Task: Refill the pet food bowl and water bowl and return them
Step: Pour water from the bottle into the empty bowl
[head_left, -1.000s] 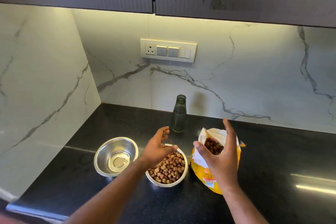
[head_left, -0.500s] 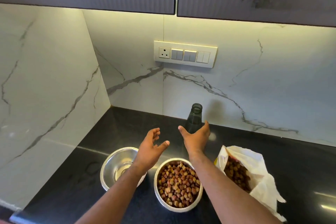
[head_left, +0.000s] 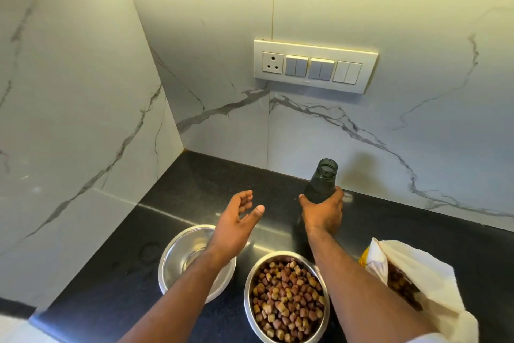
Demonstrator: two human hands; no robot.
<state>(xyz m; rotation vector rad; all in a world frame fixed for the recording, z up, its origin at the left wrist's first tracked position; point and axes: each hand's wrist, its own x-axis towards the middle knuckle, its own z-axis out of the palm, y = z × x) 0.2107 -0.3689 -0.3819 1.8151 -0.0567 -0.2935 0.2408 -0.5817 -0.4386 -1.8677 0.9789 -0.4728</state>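
Item: uncapped bottle (head_left: 319, 185) gripped by right hand (head_left: 322, 213), likely for watering.
Left hand (head_left: 236, 224) slack, empty, above empty bowl (head_left: 178, 262); kibble-filled bowl (head_left: 286, 296) beside it on counter (head_left: 222, 175); food bag (head_left: 422, 273) at right.

Open black countertop (head_left: 194, 184) at centre left of frame, toward the wall corner. Crowded along the bottom edge: empty steel bowl (head_left: 178, 262) just beside kibble bowl (head_left: 288, 296), open food bag (head_left: 411, 281) at lower right. Upright bottle (head_left: 319, 187) blocking centre, near the back wall.
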